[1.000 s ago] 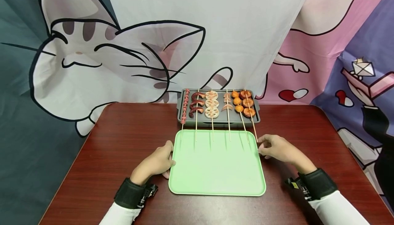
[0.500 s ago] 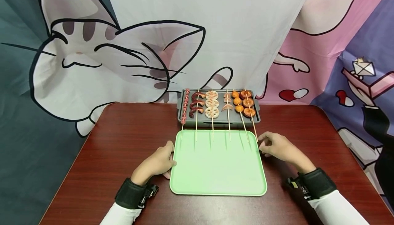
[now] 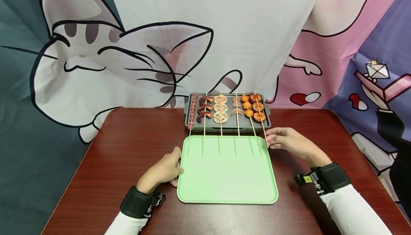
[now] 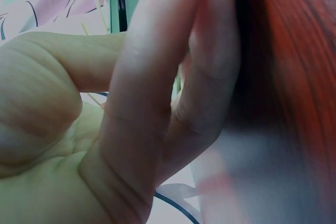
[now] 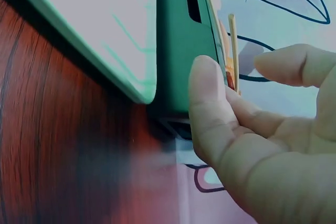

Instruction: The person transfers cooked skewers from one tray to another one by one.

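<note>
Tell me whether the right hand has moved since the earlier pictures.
Yes. In the head view, the right hand has moved forward, away from the person, and now sits closer to the gray grill pan.

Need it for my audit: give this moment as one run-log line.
left hand: holds green tray | right hand: near rightmost skewer | skewers: on gray grill

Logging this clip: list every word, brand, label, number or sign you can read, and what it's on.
No text is legible.
Left wrist band: white marks, too small to read.
Right wrist band: white marks and a yellow patch, too small to read.
Backdrop: drawings, no lettering visible.
Green tray, grey grill pan and skewers: no lettering visible.
</note>
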Demonstrator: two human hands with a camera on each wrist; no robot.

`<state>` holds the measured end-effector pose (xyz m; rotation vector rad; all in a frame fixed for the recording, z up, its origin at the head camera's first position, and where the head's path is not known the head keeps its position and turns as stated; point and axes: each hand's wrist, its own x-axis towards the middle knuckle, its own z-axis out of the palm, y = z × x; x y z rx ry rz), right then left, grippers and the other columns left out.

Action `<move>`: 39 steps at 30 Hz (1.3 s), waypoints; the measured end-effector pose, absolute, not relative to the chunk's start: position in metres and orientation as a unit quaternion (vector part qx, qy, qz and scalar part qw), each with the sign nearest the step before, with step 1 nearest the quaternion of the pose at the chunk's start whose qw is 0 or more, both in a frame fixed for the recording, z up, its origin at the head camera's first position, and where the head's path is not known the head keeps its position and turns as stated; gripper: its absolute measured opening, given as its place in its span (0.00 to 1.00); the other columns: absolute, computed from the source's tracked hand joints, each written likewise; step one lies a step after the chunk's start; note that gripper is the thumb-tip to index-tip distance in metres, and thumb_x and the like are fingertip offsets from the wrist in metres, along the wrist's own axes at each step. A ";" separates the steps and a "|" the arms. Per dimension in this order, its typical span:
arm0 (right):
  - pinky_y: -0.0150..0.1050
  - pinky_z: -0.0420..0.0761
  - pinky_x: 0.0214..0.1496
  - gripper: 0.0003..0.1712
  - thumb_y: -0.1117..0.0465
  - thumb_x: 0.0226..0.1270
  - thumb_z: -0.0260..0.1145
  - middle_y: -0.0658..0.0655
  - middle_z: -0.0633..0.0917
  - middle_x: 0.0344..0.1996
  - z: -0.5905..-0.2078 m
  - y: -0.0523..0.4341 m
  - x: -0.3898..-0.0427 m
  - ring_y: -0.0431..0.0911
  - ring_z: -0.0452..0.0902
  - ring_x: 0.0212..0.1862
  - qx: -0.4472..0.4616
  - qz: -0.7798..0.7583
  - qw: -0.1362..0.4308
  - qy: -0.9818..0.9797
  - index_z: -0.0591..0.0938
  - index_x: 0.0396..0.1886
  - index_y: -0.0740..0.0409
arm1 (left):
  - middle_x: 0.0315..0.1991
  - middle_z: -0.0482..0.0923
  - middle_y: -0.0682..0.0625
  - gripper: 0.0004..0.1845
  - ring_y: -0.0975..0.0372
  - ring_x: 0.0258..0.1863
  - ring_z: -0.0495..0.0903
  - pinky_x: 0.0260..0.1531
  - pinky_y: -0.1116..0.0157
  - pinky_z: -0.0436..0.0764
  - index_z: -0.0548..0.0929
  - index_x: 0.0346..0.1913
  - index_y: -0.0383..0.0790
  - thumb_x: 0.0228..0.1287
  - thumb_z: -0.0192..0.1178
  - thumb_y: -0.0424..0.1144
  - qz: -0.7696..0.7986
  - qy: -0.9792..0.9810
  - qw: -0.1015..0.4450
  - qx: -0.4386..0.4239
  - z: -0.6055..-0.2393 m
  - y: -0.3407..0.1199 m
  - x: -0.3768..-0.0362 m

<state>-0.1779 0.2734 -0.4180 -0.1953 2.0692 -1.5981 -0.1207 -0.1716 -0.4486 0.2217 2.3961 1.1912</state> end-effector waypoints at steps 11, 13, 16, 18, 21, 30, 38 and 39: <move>0.31 0.89 0.48 0.26 0.64 0.80 0.60 0.58 0.85 0.47 -0.422 0.262 -0.182 0.40 0.85 0.45 -0.048 -0.641 0.250 0.724 0.68 0.64 0.84 | 0.26 0.72 0.40 0.13 0.53 0.12 0.82 0.15 0.59 0.86 0.67 0.47 0.31 0.68 0.60 0.20 0.435 0.866 0.230 0.086 -0.448 -0.172 -0.120; 0.31 0.89 0.46 0.24 0.66 0.80 0.59 0.57 0.86 0.43 -0.424 0.261 -0.184 0.39 0.84 0.42 -0.044 -0.648 0.253 0.717 0.69 0.63 0.84 | 0.26 0.72 0.40 0.13 0.53 0.12 0.82 0.15 0.59 0.86 0.67 0.47 0.31 0.68 0.60 0.20 0.435 0.866 0.232 0.084 -0.448 -0.172 -0.120; 0.30 0.89 0.43 0.22 0.66 0.79 0.60 0.56 0.86 0.40 -0.427 0.261 -0.186 0.38 0.83 0.39 -0.038 -0.648 0.256 0.717 0.70 0.61 0.82 | 0.26 0.72 0.40 0.12 0.52 0.12 0.82 0.15 0.59 0.86 0.67 0.47 0.31 0.69 0.60 0.21 0.436 0.865 0.235 0.082 -0.448 -0.171 -0.120; 0.30 0.88 0.42 0.21 0.67 0.79 0.60 0.56 0.86 0.39 -0.427 0.260 -0.187 0.38 0.83 0.38 -0.035 -0.644 0.257 0.720 0.71 0.60 0.81 | 0.26 0.72 0.40 0.12 0.52 0.13 0.82 0.16 0.59 0.87 0.67 0.47 0.31 0.69 0.59 0.20 0.436 0.865 0.236 0.080 -0.448 -0.171 -0.120; 0.31 0.88 0.42 0.20 0.67 0.79 0.60 0.56 0.85 0.39 -0.427 0.260 -0.188 0.39 0.82 0.37 -0.029 -0.633 0.255 0.730 0.71 0.59 0.80 | 0.26 0.72 0.40 0.12 0.52 0.12 0.82 0.15 0.59 0.87 0.67 0.47 0.31 0.69 0.59 0.20 0.436 0.865 0.235 0.079 -0.447 -0.171 -0.119; 0.35 0.90 0.45 0.17 0.69 0.79 0.59 0.57 0.86 0.41 -0.426 0.259 -0.188 0.41 0.83 0.38 -0.035 -0.607 0.244 0.755 0.74 0.57 0.80 | 0.26 0.72 0.40 0.12 0.52 0.12 0.82 0.16 0.60 0.86 0.67 0.47 0.31 0.69 0.60 0.21 0.431 0.868 0.234 0.079 -0.447 -0.170 -0.120; 0.33 0.90 0.42 0.12 0.72 0.77 0.58 0.56 0.86 0.39 -0.426 0.258 -0.189 0.41 0.85 0.39 -0.032 -0.621 0.238 0.746 0.75 0.53 0.79 | 0.26 0.72 0.40 0.12 0.53 0.12 0.82 0.16 0.60 0.86 0.67 0.47 0.31 0.69 0.59 0.21 0.429 0.868 0.235 0.083 -0.448 -0.171 -0.120; 0.33 0.90 0.42 0.12 0.72 0.77 0.58 0.56 0.86 0.39 -0.426 0.258 -0.188 0.41 0.85 0.39 -0.032 -0.620 0.236 0.747 0.75 0.53 0.79 | 0.26 0.72 0.40 0.12 0.53 0.12 0.82 0.16 0.60 0.86 0.67 0.47 0.31 0.69 0.59 0.21 0.429 0.868 0.236 0.083 -0.448 -0.171 -0.121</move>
